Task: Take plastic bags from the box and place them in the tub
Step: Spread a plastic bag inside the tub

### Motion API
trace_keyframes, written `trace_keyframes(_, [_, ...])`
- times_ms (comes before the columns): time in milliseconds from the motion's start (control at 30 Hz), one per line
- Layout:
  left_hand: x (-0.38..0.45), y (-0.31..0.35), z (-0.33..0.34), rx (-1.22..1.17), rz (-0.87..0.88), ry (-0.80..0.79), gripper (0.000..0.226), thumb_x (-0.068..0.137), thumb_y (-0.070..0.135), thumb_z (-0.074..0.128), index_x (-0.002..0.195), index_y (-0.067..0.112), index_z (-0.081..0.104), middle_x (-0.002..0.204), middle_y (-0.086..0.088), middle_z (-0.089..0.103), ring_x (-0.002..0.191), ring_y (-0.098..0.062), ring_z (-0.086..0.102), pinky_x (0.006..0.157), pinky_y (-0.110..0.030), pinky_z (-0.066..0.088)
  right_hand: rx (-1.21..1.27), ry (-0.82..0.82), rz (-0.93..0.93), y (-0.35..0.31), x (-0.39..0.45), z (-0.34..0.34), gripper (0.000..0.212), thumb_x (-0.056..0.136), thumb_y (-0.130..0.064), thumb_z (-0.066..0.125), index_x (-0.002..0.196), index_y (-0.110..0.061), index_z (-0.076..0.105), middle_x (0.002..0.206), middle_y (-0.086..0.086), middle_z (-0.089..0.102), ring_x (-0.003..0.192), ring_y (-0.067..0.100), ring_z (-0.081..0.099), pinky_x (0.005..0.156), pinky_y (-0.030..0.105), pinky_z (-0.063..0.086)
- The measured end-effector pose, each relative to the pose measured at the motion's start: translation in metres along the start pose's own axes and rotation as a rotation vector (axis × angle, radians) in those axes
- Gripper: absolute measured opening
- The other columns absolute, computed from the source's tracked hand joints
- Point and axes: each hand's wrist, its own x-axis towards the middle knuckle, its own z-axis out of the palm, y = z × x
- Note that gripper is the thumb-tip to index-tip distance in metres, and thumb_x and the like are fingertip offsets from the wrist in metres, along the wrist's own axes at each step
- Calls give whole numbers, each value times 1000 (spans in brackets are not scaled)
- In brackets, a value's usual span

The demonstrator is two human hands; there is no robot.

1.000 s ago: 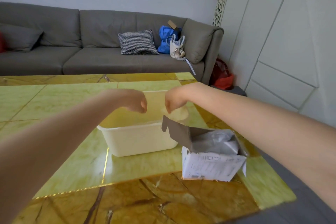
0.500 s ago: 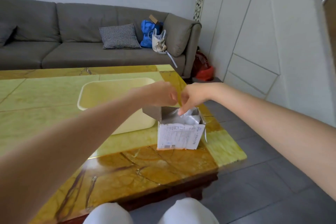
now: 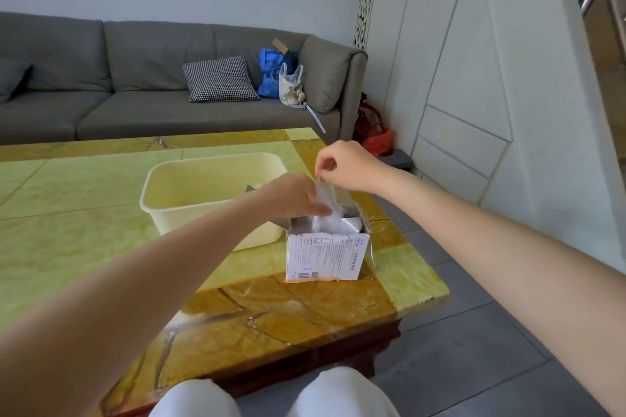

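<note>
Right hand point(image 3: 345, 166) pinches a clear plastic bag point(image 3: 326, 196) rising from the open box point(image 3: 325, 256); left hand point(image 3: 294, 195) grips its lower part, tub point(image 3: 169, 210) just left.

A glossy, polished stone-look table point(image 3: 84, 213), veined green and amber, mirrors the room's light. On it, a smooth, matt cream plastic tub point(image 3: 203, 193) stands just left of a printed white cardboard box point(image 3: 323, 257), its torn flaps bare grey board. Thin, translucent plastic film point(image 3: 327, 196), seemingly a bag, rises crinkled from the box. Behind the table, a sofa point(image 3: 135, 78) in matt grey woven cloth carries a houndstooth fabric cushion point(image 3: 220, 79).
</note>
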Motion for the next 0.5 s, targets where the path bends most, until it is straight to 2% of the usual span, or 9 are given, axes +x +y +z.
trace_keyframes(67, [2, -5, -8, -118, -56, 105, 31, 88, 30, 60, 104, 3, 66, 98, -10, 65, 87, -24, 57, 63, -23, 40, 112, 104, 31, -5, 7, -7, 17, 87, -9, 55, 92, -3, 70, 97, 9, 69, 87, 14, 58, 76, 22, 43])
trace_keyframes(133, [0, -9, -17, -281, -113, 151, 24, 87, 26, 61, 99, 6, 65, 93, -6, 60, 83, -21, 54, 67, -25, 42, 240, 177, 99, -8, 11, -13, 18, 88, -10, 54, 94, -2, 68, 96, 8, 67, 87, 14, 56, 70, 23, 43])
trace_keyframes(233, [-7, -9, -25, -490, -144, 81, 35, 83, 39, 65, 103, 13, 53, 107, -2, 56, 92, -19, 55, 76, -28, 47, 277, 168, 159, -7, 13, -14, 19, 91, -11, 50, 98, -2, 66, 93, 6, 65, 86, 15, 55, 64, 21, 40])
trace_keyframes(333, [-12, -1, -28, -754, -104, -17, 45, 81, 44, 65, 109, 13, 50, 113, -6, 56, 107, -19, 56, 94, -33, 49, 245, 94, 134, -9, 11, -6, 15, 90, -10, 57, 99, -2, 66, 89, 9, 69, 80, 18, 60, 63, 19, 44])
trace_keyframes(400, [-8, -2, -25, -691, -127, 36, 37, 84, 36, 65, 107, 8, 54, 103, -6, 57, 97, -20, 57, 87, -30, 49, 277, 129, 114, -9, 9, -2, 15, 89, -13, 62, 96, -2, 69, 87, 12, 71, 74, 15, 62, 63, 13, 45])
trace_keyframes(500, [-2, -10, -23, -672, -214, 142, 17, 85, 17, 64, 98, 5, 64, 91, -8, 59, 82, -20, 54, 74, -26, 46, 347, 202, 100, -3, 8, -6, 13, 89, -11, 61, 92, -3, 70, 65, 4, 67, 58, 2, 59, 57, 3, 43])
